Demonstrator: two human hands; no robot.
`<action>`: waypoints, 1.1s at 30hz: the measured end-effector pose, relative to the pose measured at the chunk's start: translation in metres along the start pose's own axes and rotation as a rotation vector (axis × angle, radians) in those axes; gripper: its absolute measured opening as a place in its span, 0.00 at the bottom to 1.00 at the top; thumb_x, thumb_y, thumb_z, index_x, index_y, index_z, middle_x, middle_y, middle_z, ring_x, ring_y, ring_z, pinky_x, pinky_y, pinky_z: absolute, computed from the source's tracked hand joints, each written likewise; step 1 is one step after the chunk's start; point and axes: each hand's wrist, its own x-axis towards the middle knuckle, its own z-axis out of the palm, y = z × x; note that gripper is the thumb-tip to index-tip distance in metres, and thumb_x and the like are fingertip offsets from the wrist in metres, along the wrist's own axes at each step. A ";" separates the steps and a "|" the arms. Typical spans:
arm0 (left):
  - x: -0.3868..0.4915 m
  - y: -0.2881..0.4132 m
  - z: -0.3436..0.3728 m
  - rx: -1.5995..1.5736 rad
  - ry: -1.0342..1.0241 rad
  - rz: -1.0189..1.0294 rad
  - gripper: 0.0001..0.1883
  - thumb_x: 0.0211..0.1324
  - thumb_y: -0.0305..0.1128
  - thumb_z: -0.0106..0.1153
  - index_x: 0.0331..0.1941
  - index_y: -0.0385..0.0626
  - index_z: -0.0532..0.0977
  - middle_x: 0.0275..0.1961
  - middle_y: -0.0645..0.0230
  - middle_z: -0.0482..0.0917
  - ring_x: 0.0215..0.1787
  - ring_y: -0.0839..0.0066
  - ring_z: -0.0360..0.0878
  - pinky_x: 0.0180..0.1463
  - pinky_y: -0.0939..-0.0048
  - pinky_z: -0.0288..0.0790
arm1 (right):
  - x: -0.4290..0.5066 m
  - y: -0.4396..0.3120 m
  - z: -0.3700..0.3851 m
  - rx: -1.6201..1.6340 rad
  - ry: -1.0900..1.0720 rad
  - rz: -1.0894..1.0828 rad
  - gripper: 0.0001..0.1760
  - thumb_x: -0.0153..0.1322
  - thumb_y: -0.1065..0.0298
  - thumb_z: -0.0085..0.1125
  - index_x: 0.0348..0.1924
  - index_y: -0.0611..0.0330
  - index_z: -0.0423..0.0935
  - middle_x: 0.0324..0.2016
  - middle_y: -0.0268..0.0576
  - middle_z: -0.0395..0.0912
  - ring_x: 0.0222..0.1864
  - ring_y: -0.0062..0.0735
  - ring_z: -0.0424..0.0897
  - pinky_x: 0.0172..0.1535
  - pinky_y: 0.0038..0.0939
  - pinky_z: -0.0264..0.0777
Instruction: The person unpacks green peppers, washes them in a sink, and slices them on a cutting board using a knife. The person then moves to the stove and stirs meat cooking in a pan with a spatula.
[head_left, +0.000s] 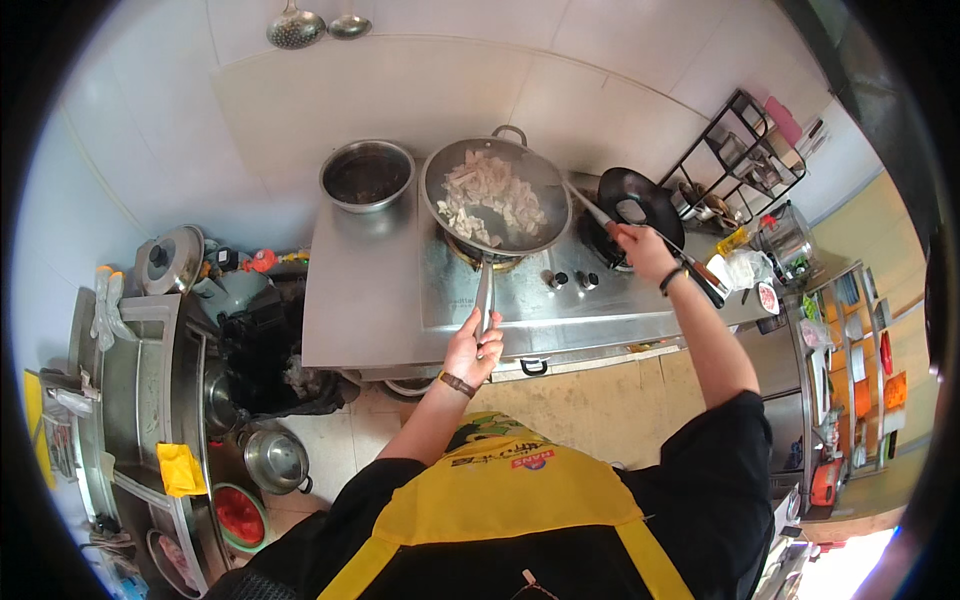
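My left hand grips the metal handle of a large wok on the left burner. Inside the wok, pale pieces of sliced meat lie mostly toward the back and right. Small whitish chopped pieces sit at the front left. My right hand is closed around the wooden handle of a metal cooking utensil. Its shaft reaches the wok's right rim, and its head is hard to make out. Just beyond that hand, a black pan holds another utensil with a wooden-ended handle.
A steel pot of dark liquid stands left on the steel stove top. Stove knobs face me. At right are a black wire rack and a small plate of reddish food. A black-lined bin and sink are left.
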 end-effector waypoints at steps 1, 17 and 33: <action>-0.001 0.001 0.000 0.004 -0.014 -0.002 0.15 0.71 0.41 0.46 0.46 0.38 0.64 0.40 0.66 0.73 0.23 0.85 0.61 0.19 0.85 0.56 | 0.007 0.012 -0.014 0.253 -0.236 0.178 0.19 0.76 0.57 0.46 0.54 0.57 0.76 0.18 0.43 0.75 0.19 0.30 0.76 0.20 0.31 0.69; -0.003 0.008 -0.001 0.031 -0.099 -0.043 0.15 0.71 0.41 0.45 0.44 0.37 0.66 0.40 0.69 0.72 0.23 0.85 0.59 0.20 0.85 0.56 | 0.021 -0.015 0.019 0.195 -0.195 0.133 0.21 0.70 0.65 0.60 0.57 0.52 0.76 0.16 0.36 0.73 0.11 0.18 0.68 0.14 0.24 0.62; -0.004 0.001 0.002 0.024 -0.037 0.021 0.14 0.72 0.40 0.43 0.43 0.39 0.66 0.40 0.68 0.71 0.23 0.85 0.59 0.20 0.85 0.57 | -0.091 -0.111 -0.007 -0.823 -0.137 -0.431 0.22 0.65 0.74 0.49 0.52 0.49 0.71 0.27 0.50 0.79 0.29 0.48 0.83 0.28 0.43 0.77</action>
